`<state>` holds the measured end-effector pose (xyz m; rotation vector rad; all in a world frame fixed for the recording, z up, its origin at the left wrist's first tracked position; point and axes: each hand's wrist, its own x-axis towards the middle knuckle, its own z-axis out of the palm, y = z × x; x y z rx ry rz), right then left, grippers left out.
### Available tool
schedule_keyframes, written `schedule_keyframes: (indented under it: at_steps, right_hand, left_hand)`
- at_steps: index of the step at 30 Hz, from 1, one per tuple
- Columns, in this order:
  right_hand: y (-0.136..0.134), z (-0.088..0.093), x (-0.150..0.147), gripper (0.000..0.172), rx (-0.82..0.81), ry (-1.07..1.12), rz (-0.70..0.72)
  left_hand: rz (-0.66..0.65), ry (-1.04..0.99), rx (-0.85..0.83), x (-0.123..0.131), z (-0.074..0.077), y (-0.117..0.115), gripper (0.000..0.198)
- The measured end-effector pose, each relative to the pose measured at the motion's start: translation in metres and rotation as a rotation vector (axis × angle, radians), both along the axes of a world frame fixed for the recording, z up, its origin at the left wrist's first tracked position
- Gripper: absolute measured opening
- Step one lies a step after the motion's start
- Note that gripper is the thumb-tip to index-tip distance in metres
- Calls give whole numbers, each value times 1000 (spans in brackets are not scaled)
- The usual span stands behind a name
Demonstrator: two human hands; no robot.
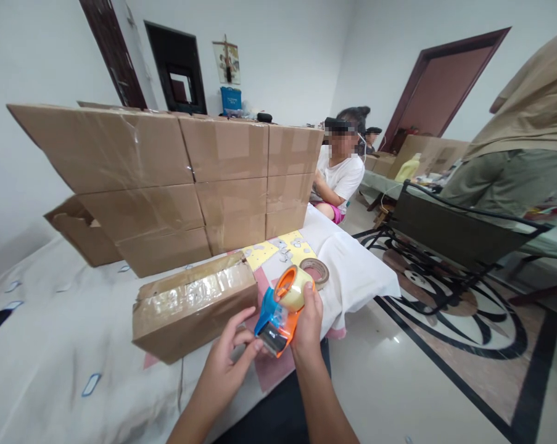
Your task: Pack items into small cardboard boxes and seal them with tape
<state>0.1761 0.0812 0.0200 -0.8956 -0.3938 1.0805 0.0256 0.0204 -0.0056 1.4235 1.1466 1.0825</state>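
Note:
My right hand (308, 324) is wrapped round a blue and orange tape dispenser (280, 311) carrying a roll of clear tape, held just above the table edge. My left hand (234, 348) pinches at the dispenser's front end with thumb and fingers, and I cannot make out what it holds there. A small cardboard box (192, 305), sealed with shiny clear tape, lies on the table right beside my left hand. A brown tape roll (315, 270) lies flat on the cloth just beyond the dispenser.
A wall of stacked, taped cartons (190, 179) stands at the back of the white-covered table (51, 345). An open carton (79, 231) sits at the left. A seated person (340, 172) is behind the stack. A dark folding chair (449, 234) and a standing person (519, 142) are at the right.

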Motion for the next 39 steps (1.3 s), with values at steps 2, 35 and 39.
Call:
schedule_keyframes:
  at_steps: [2,35,39]
  right_hand:
    - [-1,2,-1,54,0,-2,-33]
    - [-6,12,6,52,13,40,-111]
    - [-5,13,7,49,6,60,-121]
  left_hand:
    - [0,26,44,1,1,-1,55]
    - [60,75,277,22,-3,-3,53]
    - [49,62,280,20,-2,-4,50]
